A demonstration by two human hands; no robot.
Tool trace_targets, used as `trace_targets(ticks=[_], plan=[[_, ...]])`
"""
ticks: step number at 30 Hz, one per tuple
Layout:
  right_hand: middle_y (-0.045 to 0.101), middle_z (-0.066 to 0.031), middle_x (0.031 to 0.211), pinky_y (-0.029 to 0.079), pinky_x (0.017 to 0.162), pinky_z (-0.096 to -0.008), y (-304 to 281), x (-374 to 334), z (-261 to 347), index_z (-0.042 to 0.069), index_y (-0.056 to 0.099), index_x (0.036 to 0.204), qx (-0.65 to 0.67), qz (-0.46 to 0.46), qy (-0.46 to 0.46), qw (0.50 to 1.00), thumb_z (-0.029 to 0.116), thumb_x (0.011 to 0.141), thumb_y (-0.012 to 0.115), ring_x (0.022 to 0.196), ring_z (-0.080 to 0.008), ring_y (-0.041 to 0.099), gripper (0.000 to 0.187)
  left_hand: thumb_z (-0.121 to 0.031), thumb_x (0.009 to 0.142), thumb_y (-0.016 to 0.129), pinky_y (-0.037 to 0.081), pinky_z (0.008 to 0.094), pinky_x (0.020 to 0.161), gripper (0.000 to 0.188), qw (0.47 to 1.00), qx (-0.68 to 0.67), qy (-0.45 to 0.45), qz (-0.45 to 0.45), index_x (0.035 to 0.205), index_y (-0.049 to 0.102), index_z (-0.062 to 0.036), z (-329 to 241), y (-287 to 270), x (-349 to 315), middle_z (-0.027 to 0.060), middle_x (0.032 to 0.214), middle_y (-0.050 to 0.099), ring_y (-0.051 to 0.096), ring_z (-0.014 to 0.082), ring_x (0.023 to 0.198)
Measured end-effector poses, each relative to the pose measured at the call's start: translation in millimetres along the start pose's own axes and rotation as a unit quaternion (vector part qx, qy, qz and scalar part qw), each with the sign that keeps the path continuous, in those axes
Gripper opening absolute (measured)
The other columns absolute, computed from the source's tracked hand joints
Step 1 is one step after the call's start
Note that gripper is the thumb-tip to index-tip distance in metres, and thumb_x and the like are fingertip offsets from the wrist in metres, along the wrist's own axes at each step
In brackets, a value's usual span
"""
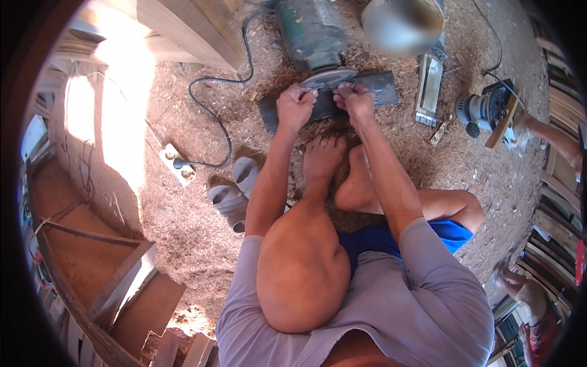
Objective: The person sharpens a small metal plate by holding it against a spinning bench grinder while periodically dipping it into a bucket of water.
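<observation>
My left hand (296, 107) and my right hand (357, 101) are held out ahead of me, fingers pinched, close to the near edge of a grey round disc (329, 78). Whatever thin piece they pinch between them is too small to make out. The disc sits on the shaft of a green, worn electric motor (310, 30) on the ground. Beneath my hands lies a dark flat board (383, 88), its two ends showing to either side.
A black cord (229, 131) runs from the motor side to a white socket strip (177, 165). Grey clogs (229, 199) lie beside my left arm. Right of the motor are a round pail (400, 27), a metal level-like bar (429, 88) and a router (483, 110) near another person's limb (556, 137).
</observation>
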State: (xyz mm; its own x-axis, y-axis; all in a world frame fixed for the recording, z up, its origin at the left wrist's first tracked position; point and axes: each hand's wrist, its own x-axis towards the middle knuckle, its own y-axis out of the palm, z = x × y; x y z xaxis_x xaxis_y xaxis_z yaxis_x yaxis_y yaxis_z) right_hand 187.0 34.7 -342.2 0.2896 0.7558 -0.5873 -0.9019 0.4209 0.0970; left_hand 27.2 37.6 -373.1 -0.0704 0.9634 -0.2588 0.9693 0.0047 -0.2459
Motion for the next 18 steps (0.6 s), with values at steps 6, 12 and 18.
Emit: trace_targets(ticks=[6,12,18], plan=[[0.067,-0.0072,0.075,0.046,0.046,-0.0213,2.4,-2.0,-1.4,0.0,0.062,0.086,-0.004,-0.007,-0.013,1.0,0.007,0.086,0.064,0.056,-0.0088,0.061,0.006,-0.008,0.081,0.066,0.05,0.0242,0.057,0.012,0.997,-0.082,-0.014,-0.004,0.082,0.065,0.0034,-3.7,3.1,-1.0,0.0076,0.068,0.066,0.062,0.0095,0.061],[0.067,-0.0076,0.074,0.044,0.045,-0.0205,7.9,-7.2,-3.7,0.001,0.061,0.085,-0.013,-0.015,-0.037,0.999,0.004,0.086,0.063,0.054,-0.0082,0.059,0.004,-0.004,0.084,0.064,0.05,0.0222,0.056,0.009,0.99,-0.142,-0.016,-0.017,0.081,0.062,0.0041,-8.8,0.9,-5.7,0.0075,0.073,0.066,0.061,0.0087,0.062],[0.067,-0.0075,0.074,0.044,0.045,-0.0208,9.5,-6.3,-6.2,0.0,0.061,0.085,-0.019,-0.009,-0.048,0.999,0.005,0.086,0.063,0.054,-0.0084,0.059,0.006,-0.004,0.085,0.064,0.05,0.0221,0.057,0.009,0.989,-0.147,-0.029,-0.017,0.082,0.061,0.0044,-8.6,-0.6,-4.9,0.0078,0.074,0.066,0.061,0.0085,0.063]])
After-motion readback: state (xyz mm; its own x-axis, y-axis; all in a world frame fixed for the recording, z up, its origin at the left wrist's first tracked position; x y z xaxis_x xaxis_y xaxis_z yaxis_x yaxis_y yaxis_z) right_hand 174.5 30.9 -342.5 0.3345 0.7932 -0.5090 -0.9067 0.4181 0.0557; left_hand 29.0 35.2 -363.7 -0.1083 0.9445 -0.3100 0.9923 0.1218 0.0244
